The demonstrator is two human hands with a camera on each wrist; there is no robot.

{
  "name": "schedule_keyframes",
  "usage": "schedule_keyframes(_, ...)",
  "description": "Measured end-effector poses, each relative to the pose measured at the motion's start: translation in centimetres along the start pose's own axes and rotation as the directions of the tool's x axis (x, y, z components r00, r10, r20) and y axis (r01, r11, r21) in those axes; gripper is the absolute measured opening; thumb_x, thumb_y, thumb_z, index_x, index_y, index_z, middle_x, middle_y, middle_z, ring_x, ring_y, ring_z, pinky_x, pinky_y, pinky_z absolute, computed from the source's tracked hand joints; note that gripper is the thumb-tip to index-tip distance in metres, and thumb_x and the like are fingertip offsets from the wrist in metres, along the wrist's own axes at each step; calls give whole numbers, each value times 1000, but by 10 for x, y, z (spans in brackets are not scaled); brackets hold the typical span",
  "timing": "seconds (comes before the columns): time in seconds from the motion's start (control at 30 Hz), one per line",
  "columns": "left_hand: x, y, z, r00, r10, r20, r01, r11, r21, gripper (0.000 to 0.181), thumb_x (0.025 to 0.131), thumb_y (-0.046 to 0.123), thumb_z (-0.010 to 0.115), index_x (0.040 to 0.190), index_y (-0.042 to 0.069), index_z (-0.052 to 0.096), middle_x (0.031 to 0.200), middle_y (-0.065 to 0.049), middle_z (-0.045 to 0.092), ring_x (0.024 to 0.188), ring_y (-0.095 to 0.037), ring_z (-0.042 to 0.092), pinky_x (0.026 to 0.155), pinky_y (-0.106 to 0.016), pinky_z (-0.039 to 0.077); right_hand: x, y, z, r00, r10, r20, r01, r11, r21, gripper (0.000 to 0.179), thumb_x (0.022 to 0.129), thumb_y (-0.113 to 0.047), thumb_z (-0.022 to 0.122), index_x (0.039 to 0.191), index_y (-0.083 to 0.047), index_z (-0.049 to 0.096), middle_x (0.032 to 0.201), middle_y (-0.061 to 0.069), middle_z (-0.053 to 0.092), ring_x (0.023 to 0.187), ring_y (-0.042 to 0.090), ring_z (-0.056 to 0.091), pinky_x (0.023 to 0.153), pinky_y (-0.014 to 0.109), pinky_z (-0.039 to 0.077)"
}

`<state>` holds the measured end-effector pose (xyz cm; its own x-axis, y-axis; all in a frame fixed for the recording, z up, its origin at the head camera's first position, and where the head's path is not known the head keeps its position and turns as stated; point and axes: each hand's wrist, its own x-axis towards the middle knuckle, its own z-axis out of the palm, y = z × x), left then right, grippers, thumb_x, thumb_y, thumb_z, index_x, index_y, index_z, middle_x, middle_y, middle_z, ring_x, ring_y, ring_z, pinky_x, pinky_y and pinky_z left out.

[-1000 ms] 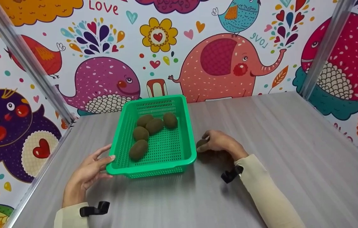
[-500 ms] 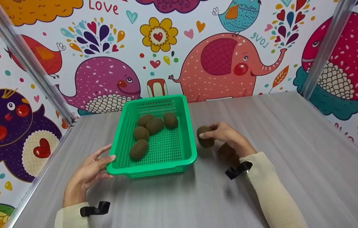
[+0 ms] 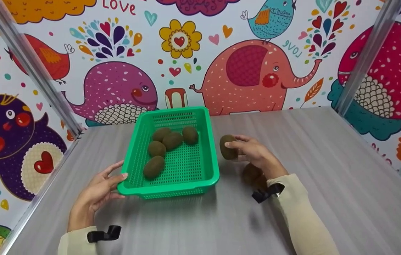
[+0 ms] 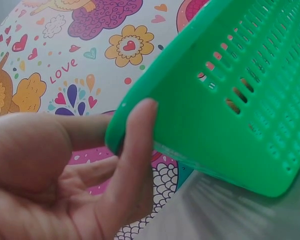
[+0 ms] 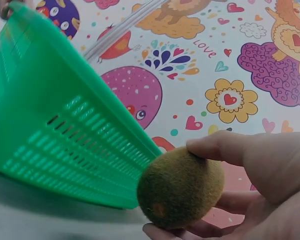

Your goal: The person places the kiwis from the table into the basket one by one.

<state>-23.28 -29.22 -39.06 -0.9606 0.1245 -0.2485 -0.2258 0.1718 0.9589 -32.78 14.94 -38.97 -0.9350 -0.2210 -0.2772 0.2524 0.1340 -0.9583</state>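
Observation:
My left hand (image 3: 97, 193) pinches the rim of a green plastic basket (image 3: 167, 187) at its near left corner, with the thumb lying over the edge. In the left wrist view, fingers (image 4: 137, 150) stand on either side of that rim. Several brown kiwis (image 3: 154, 166) lie inside, mostly along the left and far part. Just right of the basket, my right hand (image 3: 257, 154) holds another kiwi (image 3: 227, 148) between thumb and fingers. The right wrist view shows this kiwi (image 5: 180, 187) close to the basket's slotted outer wall (image 5: 85, 145).
More brown fruit (image 3: 253, 175) lies on the grey table (image 3: 186, 226) beneath my right wrist, partly hidden by it. Behind the table stands a wall (image 3: 193, 39) printed with cartoon animals, with metal posts (image 3: 367, 60) at the corners.
My right hand has lifted the kiwi from low beside the basket and moved it slightly away from me, uncovering brown fruit under the wrist. The left hand stays on the rim.

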Motion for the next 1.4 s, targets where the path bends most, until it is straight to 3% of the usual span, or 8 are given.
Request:
schedule_keyframes(0.2, 0, -1, 1, 1000, 9, -1, -9, 1000, -15, 71, 102, 25, 59, 160, 13, 20, 108, 2, 72, 86, -12, 72, 68, -31, 63, -4, -2, 3, 999, -37, 3, 37, 997, 63, 71, 93, -35, 72, 152, -10, 41, 145, 19, 50, 132, 40, 53, 105, 51, 51)
schedule_keyframes(0.37, 0, -1, 2, 1000, 6, -11, -6, 999, -31, 71, 102, 25, 60, 160, 14, 21, 108, 1, 72, 86, -12, 72, 67, -30, 62, -12, -3, 6, 999, -41, -9, 41, 993, 112, 72, 92, -40, 73, 151, -13, 42, 145, 16, 50, 130, 37, 55, 105, 48, 52)
schedule_keyframes(0.6, 2, -3, 2, 1000, -5, -2, 5, 1000, -21, 73, 101, 25, 61, 160, 13, 20, 110, 0, 72, 84, -12, 73, 69, -32, 63, -17, -8, 10, 999, -54, -2, 53, 985, 165, 70, 95, -40, 69, 149, -6, 39, 143, 16, 49, 127, 35, 59, 102, 44, 54)
schedule_keyframes(1.1, 1, 0, -3, 1000, 14, 11, -14, 1000, -16, 73, 102, 25, 60, 160, 12, 19, 107, 1, 72, 85, -12, 74, 69, -32, 63, -20, -19, 27, 983, -151, 107, 114, 950, 292, 50, 103, -25, 56, 143, 1, 43, 129, 15, 54, 115, 28, 64, 110, 50, 48)
schedule_keyframes(1.27, -1, -1, -2, 1000, 9, -4, -10, 1000, -19, 73, 101, 25, 61, 160, 13, 20, 110, 0, 72, 86, -12, 74, 69, -32, 63, -18, -23, 36, 972, -142, 187, 65, 929, 364, 49, 104, -24, 53, 145, 1, 43, 127, 13, 61, 113, 26, 64, 115, 52, 42)
schedule_keyframes(1.4, 0, 0, 0, 1000, 12, -4, -12, 999, -30, 73, 101, 25, 61, 160, 12, 20, 109, 1, 72, 85, -11, 74, 68, -32, 63, -17, -30, 42, 970, -105, 218, 7, 914, 406, 51, 104, -26, 53, 148, -4, 40, 136, 15, 56, 119, 29, 62, 116, 52, 41)
